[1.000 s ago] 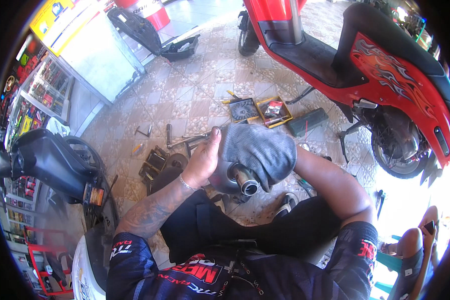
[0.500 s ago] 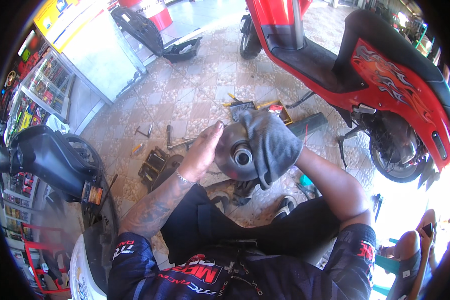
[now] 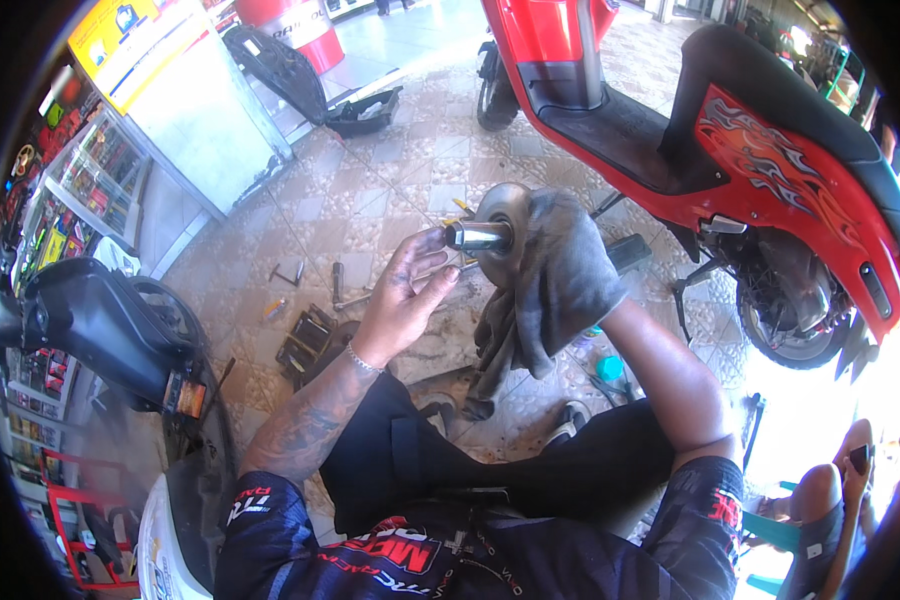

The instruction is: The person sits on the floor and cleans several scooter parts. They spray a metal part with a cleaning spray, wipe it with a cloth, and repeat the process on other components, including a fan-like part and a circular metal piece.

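In front of me a round metal pulley disc is held up, its shiny hollow shaft pointing left. A grey cloth drapes over the disc's right side and hangs down below. My right forearm runs up into this cloth; the hand is hidden beneath it, gripping the disc through the fabric. My left hand is beside the shaft's end, with fingers and thumb apart and the fingertips close to the metal; whether they touch it cannot be told.
Hand tools, including a T-handle wrench, lie on the tiled floor. Dark metal parts sit left of my knees. A red scooter stands at right, a dark one at left. A seated person holds a phone.
The pulley has turned so that its shaft now points left instead of toward me. My left hand has come off the disc's rim to the shaft's end, and the cloth hangs lower.
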### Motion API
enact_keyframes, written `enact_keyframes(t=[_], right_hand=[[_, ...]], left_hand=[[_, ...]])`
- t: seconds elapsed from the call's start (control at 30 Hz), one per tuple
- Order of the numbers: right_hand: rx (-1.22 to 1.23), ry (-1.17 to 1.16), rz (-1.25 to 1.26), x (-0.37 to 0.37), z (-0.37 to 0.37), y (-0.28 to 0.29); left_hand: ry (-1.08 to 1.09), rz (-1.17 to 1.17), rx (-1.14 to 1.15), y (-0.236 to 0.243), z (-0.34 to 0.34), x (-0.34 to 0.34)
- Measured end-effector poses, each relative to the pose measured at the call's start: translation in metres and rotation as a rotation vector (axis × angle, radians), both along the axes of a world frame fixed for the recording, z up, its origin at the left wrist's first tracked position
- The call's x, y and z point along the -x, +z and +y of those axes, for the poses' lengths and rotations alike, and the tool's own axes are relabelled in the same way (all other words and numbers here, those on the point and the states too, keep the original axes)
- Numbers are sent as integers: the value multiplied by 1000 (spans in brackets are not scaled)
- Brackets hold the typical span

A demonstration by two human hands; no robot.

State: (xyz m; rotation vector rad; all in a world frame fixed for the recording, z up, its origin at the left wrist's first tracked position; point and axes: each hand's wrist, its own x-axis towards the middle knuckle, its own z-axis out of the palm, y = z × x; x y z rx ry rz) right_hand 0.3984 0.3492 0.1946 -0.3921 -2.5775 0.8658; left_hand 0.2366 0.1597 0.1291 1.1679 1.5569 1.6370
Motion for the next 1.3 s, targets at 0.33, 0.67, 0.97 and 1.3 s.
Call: enact_keyframes(t=[0.33, 0.67, 0.97, 1.3], right_hand=[[-295, -104, 343, 10, -12, -34], [-412, -25, 396, 7, -25, -30], [748, 432, 280, 1, -8, -81], [1976, 1122, 427, 10, -13, -105]], left_hand=[[89, 259, 46, -14, 11, -4], [64, 306, 75, -17, 9, -2], [-6, -38, 92, -7, 3, 2], [23, -296, -93, 2, -11, -2]])
